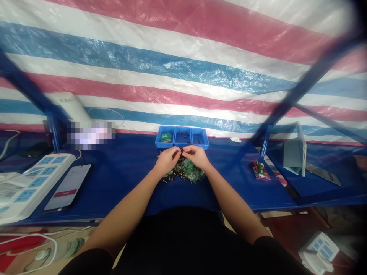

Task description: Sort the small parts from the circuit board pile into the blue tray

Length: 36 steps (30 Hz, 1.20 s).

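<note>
My left hand (pixel 168 159) and my right hand (pixel 197 155) meet fingertip to fingertip at the middle of the blue table. Both are closed in a pinch around a small dark piece, too small to name. Under and in front of them lies a pile of small green and brass-coloured parts (pixel 187 170), partly covered by my hands. Just beyond my fingers stands a blue three-section tray (pixel 157 142). Its left section holds green pieces (pixel 165 136), the middle one several small dark parts (pixel 183 135), and the right one a few dark bits.
To the left are a white power strip (pixel 43 172) and a phone (pixel 69 187). On the right lie a small red and green box (pixel 260 170) and a tablet in a stand case (pixel 296 151). Blue frame bars (pixel 265 141) rise on both sides before a striped sheet (pixel 177 68).
</note>
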Each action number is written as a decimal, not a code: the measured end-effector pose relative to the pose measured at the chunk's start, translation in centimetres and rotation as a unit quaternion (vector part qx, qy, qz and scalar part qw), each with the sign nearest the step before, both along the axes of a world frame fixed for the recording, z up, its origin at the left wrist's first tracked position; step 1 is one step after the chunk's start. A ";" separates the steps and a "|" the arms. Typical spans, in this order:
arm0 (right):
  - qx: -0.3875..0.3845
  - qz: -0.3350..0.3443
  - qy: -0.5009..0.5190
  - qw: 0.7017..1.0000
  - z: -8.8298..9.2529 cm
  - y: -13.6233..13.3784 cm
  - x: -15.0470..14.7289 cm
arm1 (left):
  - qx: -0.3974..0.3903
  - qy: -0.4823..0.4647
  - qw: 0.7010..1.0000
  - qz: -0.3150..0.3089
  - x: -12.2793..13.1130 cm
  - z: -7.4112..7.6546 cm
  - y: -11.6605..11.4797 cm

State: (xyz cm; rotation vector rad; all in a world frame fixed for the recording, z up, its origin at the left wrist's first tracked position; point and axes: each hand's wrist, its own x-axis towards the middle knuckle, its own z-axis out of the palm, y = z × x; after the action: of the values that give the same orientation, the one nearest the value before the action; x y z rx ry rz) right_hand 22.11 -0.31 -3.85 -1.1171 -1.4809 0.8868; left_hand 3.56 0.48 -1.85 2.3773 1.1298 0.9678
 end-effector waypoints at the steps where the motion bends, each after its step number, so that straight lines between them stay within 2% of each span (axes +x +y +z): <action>1: 0.003 -0.003 -0.006 1.000 0.0 0.0 0.0 | -0.003 0.000 1.000 0.004 0.0 0.0 0.0; 7: 0.014 -0.007 -0.004 1.000 0.4 -0.3 -0.3 | -0.012 -0.004 0.999 0.047 -0.4 0.1 0.1; 15: 0.033 -0.016 -0.014 0.999 0.4 -0.4 -0.2 | -0.025 -0.026 0.999 0.014 -0.2 0.1 -0.1; 29: 0.022 -0.014 -0.030 0.999 1.0 -0.7 -0.3 | -0.031 -0.040 0.998 0.023 -0.3 -0.6 0.4; 36: 0.018 -0.001 -0.010 1.000 1.0 -0.9 -0.6 | -0.025 -0.022 0.999 0.017 -0.2 -0.4 0.2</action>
State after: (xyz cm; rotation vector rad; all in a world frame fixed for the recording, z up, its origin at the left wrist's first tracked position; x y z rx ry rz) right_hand 21.49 -1.18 -2.83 -1.1048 -1.5067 0.8466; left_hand 3.32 0.73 -2.29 2.2939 1.1689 0.9868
